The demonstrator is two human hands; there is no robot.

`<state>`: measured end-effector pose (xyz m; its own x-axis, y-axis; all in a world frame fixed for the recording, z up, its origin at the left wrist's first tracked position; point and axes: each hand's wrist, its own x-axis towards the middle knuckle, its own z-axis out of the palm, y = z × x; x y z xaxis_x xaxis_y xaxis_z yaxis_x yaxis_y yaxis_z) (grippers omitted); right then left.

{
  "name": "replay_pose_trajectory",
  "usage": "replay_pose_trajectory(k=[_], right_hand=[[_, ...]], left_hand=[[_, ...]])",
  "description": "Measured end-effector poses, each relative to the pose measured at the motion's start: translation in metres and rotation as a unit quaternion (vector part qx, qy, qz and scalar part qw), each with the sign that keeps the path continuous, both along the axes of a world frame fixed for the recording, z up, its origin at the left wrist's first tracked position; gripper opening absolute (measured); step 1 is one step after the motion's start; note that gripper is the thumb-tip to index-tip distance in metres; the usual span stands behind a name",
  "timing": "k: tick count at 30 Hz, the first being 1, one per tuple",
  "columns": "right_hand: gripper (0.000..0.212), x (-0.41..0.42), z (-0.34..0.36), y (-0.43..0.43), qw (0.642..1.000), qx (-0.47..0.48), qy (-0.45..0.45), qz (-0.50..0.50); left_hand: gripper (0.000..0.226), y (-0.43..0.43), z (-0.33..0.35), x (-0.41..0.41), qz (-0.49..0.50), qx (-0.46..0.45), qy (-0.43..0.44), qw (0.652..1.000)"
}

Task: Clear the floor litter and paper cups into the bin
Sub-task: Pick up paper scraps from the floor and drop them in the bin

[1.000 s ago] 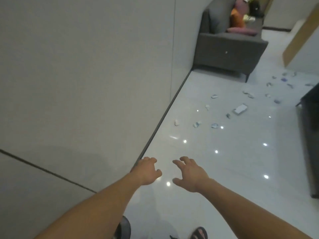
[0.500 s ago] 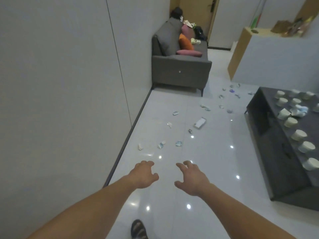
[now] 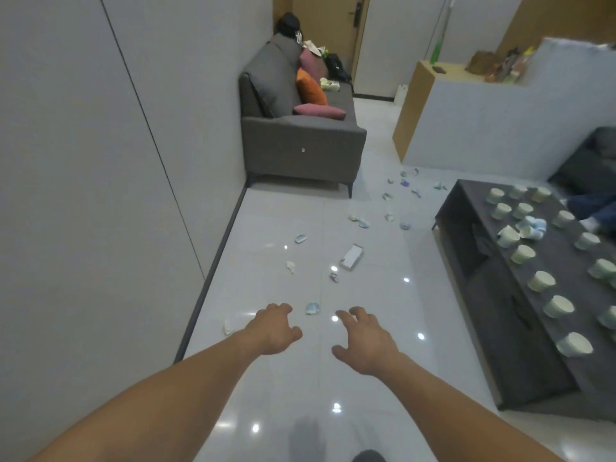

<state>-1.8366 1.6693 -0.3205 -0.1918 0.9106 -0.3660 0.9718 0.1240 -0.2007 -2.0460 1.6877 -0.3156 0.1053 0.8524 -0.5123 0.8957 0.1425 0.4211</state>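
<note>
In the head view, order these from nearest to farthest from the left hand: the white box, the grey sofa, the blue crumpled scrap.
1. blue crumpled scrap, on the floor just right of the left hand.
2. white box, farther ahead, mid-floor.
3. grey sofa, far ahead by the wall.

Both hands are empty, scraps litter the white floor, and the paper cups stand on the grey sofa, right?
No. The head view shows the paper cups on the dark low table, not the grey sofa. The left hand and right hand are empty, and scraps litter the white floor.
</note>
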Motion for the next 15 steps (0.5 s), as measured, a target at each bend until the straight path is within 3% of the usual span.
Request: replay_pose_trajectory(k=[15], right_hand=[[0.083,0.063,-0.038,0.254,0.995,-0.029,0.0,0.093]], left_hand=[[0.07,0.207,-0.03,0.065,0.097,-0.038,-0.019,0.994]])
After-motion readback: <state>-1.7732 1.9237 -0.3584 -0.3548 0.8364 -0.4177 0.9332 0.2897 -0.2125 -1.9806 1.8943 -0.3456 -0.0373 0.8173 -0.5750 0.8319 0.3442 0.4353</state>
